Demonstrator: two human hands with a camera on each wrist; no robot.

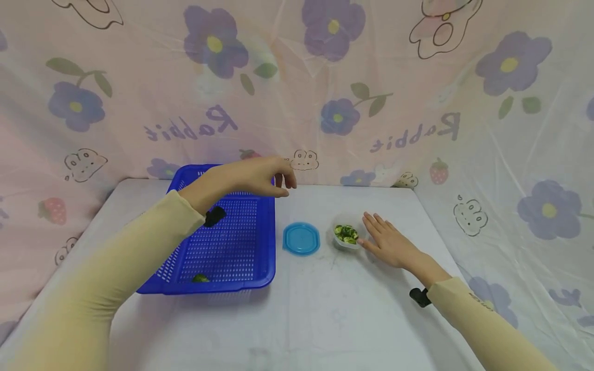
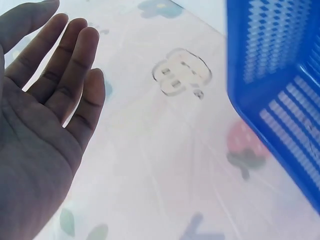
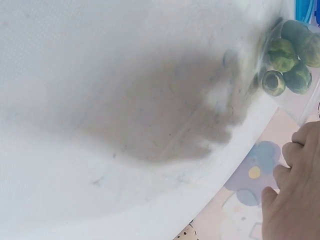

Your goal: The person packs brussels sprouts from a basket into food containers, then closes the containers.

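Observation:
My left hand (image 1: 263,175) hangs in the air over the far right edge of a blue plastic basket (image 1: 266,268), fingers loosely bent and nothing held. In the left wrist view its palm and slightly bent fingers show beside the basket's wall (image 2: 250,100). Beside a small clear container (image 1: 342,245) is my right hand (image 1: 392,245), fingers straight, thumb close to the rim; whether it touches cannot be told. Several Brussels sprouts (image 3: 282,55) lie inside that container. A light-blue lid (image 1: 301,239) lies flat between basket and container.
One green sprout (image 1: 200,278) sits near the basket's front edge. The white-covered table (image 1: 325,319) ends at a patterned curtain (image 1: 297,103) behind and at the sides.

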